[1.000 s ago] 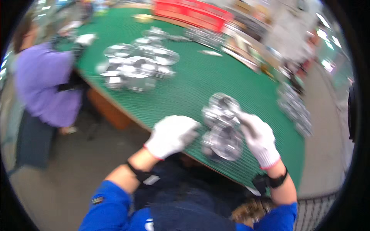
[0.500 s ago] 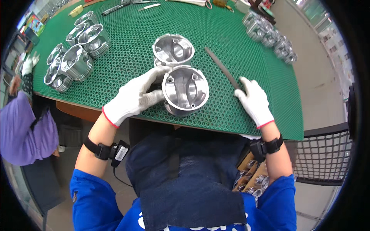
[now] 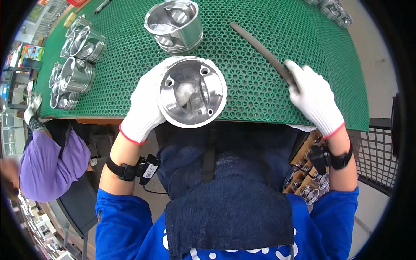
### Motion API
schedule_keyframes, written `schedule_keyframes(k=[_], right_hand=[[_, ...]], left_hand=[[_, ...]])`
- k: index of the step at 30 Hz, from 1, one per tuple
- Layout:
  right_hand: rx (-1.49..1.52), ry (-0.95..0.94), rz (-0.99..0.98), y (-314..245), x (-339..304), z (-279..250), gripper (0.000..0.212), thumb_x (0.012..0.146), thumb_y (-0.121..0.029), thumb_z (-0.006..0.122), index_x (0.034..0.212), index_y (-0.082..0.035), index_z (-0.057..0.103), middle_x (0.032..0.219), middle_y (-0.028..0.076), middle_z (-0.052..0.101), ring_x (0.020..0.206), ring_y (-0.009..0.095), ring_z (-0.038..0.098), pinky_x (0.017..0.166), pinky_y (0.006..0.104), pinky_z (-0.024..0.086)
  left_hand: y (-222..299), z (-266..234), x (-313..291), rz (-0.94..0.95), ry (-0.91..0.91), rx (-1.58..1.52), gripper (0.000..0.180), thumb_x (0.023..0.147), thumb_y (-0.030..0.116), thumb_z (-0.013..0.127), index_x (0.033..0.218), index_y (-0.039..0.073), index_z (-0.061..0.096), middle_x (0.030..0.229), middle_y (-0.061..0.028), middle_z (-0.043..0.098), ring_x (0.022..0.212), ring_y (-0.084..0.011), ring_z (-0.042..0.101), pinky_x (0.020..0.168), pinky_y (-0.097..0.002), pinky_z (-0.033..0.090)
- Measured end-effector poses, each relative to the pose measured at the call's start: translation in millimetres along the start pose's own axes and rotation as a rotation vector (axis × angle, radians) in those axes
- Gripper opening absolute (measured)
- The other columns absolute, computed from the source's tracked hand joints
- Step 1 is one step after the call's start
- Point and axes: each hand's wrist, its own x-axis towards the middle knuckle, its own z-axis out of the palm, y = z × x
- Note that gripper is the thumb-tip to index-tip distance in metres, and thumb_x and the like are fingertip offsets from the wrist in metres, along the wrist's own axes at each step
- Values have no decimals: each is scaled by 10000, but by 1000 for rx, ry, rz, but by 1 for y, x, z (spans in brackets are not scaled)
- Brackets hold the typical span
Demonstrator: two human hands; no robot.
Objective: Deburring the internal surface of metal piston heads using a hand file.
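My left hand [image 3: 146,102], in a white knitted glove with a red cuff, grips a shiny metal piston [image 3: 193,92] from its left side. The piston's hollow end, with its pin bosses and holes, faces up toward me near the mat's front edge. Behind it a second piston [image 3: 175,28] stands on the green mat [image 3: 247,97], its hollow side up. At the right, my gloved right hand [image 3: 315,93] has its thumb and fingers closed round the near end of a long, thin grey file [image 3: 262,50]. The file slants away to the far left.
Several more pistons [image 3: 78,73] stand grouped on the left of the mat, others [image 3: 333,11] at the far right. A yellow tape roll [image 3: 69,19] lies far left. Below the right edge is a cardboard box [image 3: 310,169] of metal parts. Another person in purple [image 3: 54,162] is at the left.
My left hand has raised the near piston off the mat and drawn it away from the second one. My right hand has closed on the file's end. The view has shifted.
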Motion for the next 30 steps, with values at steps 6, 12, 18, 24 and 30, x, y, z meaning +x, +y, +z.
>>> schedule_keyframes(k=[6,12,18,24,30], right_hand=[[120,-184,116,-12,-70,-25,561,786,-57,632,1327,-161,522,914,144,539,772,338,604,693,444,513],[972,-269,535,5,-103,-33,627,806,91,447,1425,-10,439,1399,181,538,1152,292,616,977,350,472],[686,-222,-345,-15,-97,-25,506,831,-242,698,1312,-117,604,737,82,620,598,257,631,565,351,506],[734,-71,-356,-70,-18,2,584,740,-168,719,1307,-134,586,627,72,530,519,283,544,503,391,425],[605,-100,-410,-31,-73,-1,568,763,-304,727,1317,-300,603,536,31,410,387,196,458,384,325,376]], left_hand=[[-11,1,-4,23,-26,-43,429,961,213,493,1315,-28,522,1244,-168,618,1109,-253,626,975,-358,515],[-6,-1,0,-38,-37,-187,535,813,231,758,1261,-2,584,1194,-138,664,1080,-226,649,951,-354,511],[-5,-2,8,20,-133,-175,496,878,228,654,1291,-26,549,1256,-166,626,1124,-241,623,974,-371,501],[-17,-4,12,-219,-202,-790,464,881,212,638,1278,-14,558,1236,-157,629,1102,-238,628,985,-375,499],[12,-1,31,3,-302,-138,464,800,312,735,1115,-13,633,1095,-74,666,933,-156,643,829,-301,525]])
